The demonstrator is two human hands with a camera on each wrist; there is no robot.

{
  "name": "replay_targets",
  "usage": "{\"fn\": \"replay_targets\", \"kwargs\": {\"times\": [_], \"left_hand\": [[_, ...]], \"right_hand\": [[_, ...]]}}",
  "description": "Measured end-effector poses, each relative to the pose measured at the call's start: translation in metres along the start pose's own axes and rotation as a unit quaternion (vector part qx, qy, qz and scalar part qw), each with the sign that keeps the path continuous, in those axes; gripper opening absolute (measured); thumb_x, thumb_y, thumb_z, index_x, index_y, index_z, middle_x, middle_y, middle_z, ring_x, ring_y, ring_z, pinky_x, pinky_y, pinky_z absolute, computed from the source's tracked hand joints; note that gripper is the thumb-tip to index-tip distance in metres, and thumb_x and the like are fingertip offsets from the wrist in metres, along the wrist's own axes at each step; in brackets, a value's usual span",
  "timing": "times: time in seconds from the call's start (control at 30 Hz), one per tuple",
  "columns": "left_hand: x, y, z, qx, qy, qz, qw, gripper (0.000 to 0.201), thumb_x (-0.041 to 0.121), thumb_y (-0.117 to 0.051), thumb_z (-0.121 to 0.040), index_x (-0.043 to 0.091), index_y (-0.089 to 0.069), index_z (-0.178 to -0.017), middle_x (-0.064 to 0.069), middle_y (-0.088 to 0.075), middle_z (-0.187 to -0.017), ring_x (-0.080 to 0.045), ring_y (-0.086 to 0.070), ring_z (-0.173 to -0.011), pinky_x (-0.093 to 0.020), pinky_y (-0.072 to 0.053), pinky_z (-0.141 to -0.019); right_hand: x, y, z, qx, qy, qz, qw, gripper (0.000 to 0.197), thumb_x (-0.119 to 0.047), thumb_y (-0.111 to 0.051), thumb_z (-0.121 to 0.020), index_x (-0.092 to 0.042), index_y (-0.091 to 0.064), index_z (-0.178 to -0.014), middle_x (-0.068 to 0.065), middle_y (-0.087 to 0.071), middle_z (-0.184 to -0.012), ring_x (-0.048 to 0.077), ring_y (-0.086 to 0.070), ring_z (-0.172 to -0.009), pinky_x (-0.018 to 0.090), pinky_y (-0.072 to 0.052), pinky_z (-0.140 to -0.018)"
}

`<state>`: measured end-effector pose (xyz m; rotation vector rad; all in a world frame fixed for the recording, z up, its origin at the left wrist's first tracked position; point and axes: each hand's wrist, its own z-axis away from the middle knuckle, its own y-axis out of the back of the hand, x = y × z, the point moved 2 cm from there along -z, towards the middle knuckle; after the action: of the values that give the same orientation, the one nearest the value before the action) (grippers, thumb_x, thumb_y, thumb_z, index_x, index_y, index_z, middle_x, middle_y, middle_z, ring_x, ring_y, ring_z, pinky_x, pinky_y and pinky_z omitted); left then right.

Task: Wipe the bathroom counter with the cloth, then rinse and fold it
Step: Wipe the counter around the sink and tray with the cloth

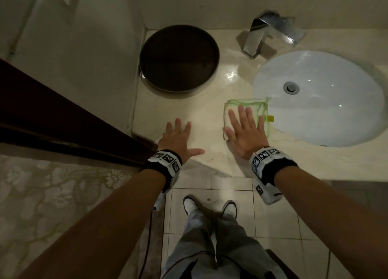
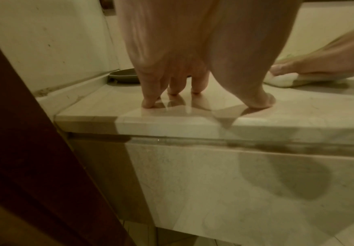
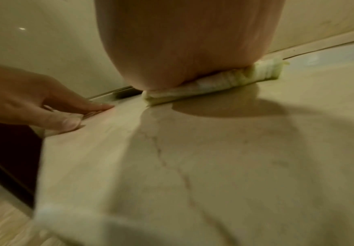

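A folded white cloth (image 1: 259, 107) with green stitched edges and a yellow tag lies on the beige marble counter (image 1: 201, 111), just left of the oval white sink (image 1: 327, 115). My right hand (image 1: 244, 129) lies flat on the cloth with straight, spread fingers, pressing it down; the right wrist view shows the palm on the cloth (image 3: 234, 79). My left hand (image 1: 178, 137) rests open on the bare counter near its front left edge, fingertips (image 2: 150, 103) and thumb touching the stone. The cloth's end (image 2: 283, 81) shows under the right hand in the left wrist view.
A round dark tray (image 1: 179, 58) sits at the counter's back left corner. A chrome faucet (image 1: 262, 37) stands behind the sink. A dark wooden door edge (image 1: 63, 115) borders the counter on the left. Tiled floor and my shoes are below.
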<state>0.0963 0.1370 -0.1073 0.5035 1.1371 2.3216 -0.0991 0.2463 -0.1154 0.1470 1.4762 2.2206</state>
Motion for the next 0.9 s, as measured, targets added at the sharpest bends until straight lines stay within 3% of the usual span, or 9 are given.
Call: {"fn": "replay_targets", "kwargs": {"times": [0.27, 0.4, 0.63, 0.73, 0.9], "left_hand": [[0.005, 0.003, 0.007, -0.005, 0.003, -0.012, 1.000, 0.119, 0.080, -0.053, -0.071, 0.024, 0.011, -0.153, -0.012, 0.018, -0.159, -0.039, 0.009, -0.146, -0.052, -0.016, -0.116], [0.006, 0.004, 0.008, -0.007, 0.002, -0.020, 1.000, 0.119, 0.080, -0.054, -0.071, 0.022, 0.010, -0.153, -0.014, 0.017, -0.160, -0.040, 0.007, -0.146, -0.052, -0.017, -0.115], [0.007, 0.009, 0.005, -0.005, 0.010, -0.033, 0.999, 0.123, 0.080, -0.059, -0.066, 0.022, 0.004, -0.154, -0.014, 0.009, -0.161, -0.042, -0.001, -0.146, -0.053, -0.025, -0.112], [0.007, 0.008, 0.006, 0.009, 0.003, -0.037, 0.999, 0.121, 0.081, -0.057, -0.067, 0.022, 0.003, -0.154, -0.015, 0.007, -0.161, -0.042, -0.003, -0.146, -0.052, -0.027, -0.112], [0.006, 0.005, 0.006, 0.018, 0.002, -0.047, 0.999, 0.120, 0.083, -0.053, -0.068, 0.021, 0.003, -0.154, -0.015, 0.007, -0.161, -0.042, -0.004, -0.146, -0.051, -0.028, -0.112]], "right_hand": [[-0.023, -0.041, 0.070, 0.020, 0.028, 0.019, 0.999, 0.062, -0.054, 0.001, -0.097, -0.029, 0.011, -0.153, 0.004, 0.024, -0.159, 0.025, 0.024, -0.145, 0.055, 0.008, -0.117], [-0.032, -0.061, 0.097, 0.034, 0.029, 0.026, 0.999, 0.063, -0.053, -0.005, -0.099, -0.025, -0.003, -0.155, 0.009, 0.007, -0.162, 0.030, 0.009, -0.149, 0.059, -0.003, -0.117], [-0.033, -0.055, 0.085, 0.039, 0.014, 0.000, 0.999, 0.061, -0.056, -0.005, -0.098, -0.032, 0.003, -0.154, 0.002, 0.014, -0.161, 0.024, 0.016, -0.148, 0.056, 0.003, -0.118], [-0.043, -0.046, 0.063, 0.036, -0.024, -0.029, 0.999, 0.061, -0.055, -0.005, -0.098, -0.033, 0.008, -0.153, 0.002, 0.020, -0.160, 0.022, 0.021, -0.147, 0.053, 0.011, -0.117], [-0.069, -0.040, 0.043, 0.040, -0.094, -0.051, 0.993, 0.060, -0.051, -0.005, -0.100, -0.029, 0.011, -0.153, 0.006, 0.022, -0.159, 0.027, 0.024, -0.145, 0.057, 0.011, -0.115]]}}
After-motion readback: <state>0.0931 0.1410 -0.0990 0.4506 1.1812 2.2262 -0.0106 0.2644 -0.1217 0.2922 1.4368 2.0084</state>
